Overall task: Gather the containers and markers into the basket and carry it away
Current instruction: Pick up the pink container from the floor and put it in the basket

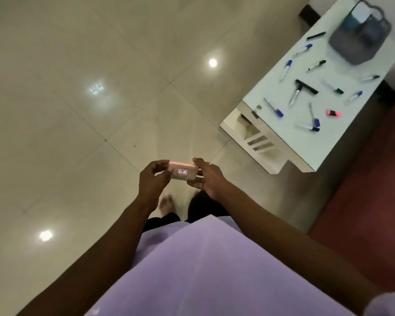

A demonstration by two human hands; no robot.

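Container, a small pale box with a pink top and a red-bordered label on its near side, sits between both hands in front of the person's purple shirt. The left hand has its fingers curled round the box's left end, thumb below and fingertips on the upper edge. The right hand grips the other end, thumb over the top and fingers beneath. Up and well to the right of the right hand stands a white table. Markers lie scattered on it, most with blue or black caps, all apart from the hands. A pink highlighter lies among them, toward the table's nearer end. The grey basket stands on the table's far end, farthest from the hands; its contents are too blurred to tell. Beneath the hands is a glossy tiled floor, and a bare foot shows just below the left hand.
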